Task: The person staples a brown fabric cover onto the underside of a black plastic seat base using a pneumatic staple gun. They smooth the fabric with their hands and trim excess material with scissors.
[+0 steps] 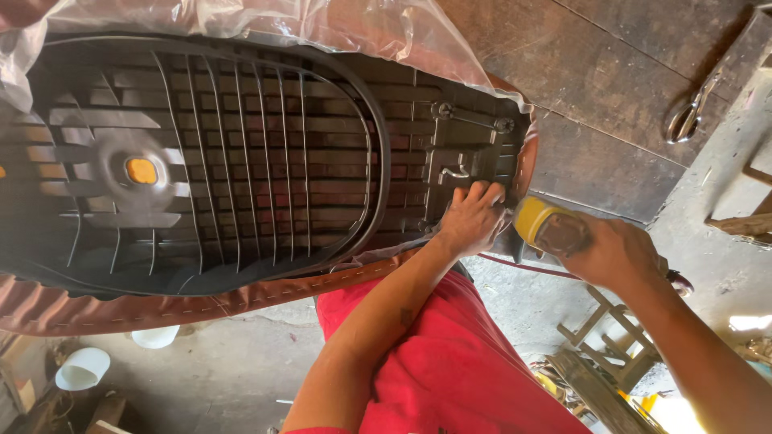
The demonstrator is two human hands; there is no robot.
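Hands at the narrow end of an upturned motorcycle seat

The motorcycle seat (pixel 241 161) lies underside up, its black ribbed plastic base facing the camera, with a brown cover (pixel 161 309) folded around its edge and stapled along the near rim. The left hand (pixel 473 217) presses flat on the seat's narrow end, fingers spread on the cover's edge and grasping nothing. Just beside that end, the right hand (pixel 615 253) is clenched around a yellow-bodied staple gun (pixel 547 227) whose nose points at the seat's rim next to the left fingers. A small orange pad (pixel 141 170) sits in the base toward the seat's wide end. Clear plastic sheeting (pixel 322 24) lies over the seat's far edge. Scissors (pixel 690 112) rest on the wooden boards (pixel 611 80) beyond the narrow end. Below the seat's near rim are the person's red garment (pixel 458 370) and a white bowl (pixel 82 368) on the floor.
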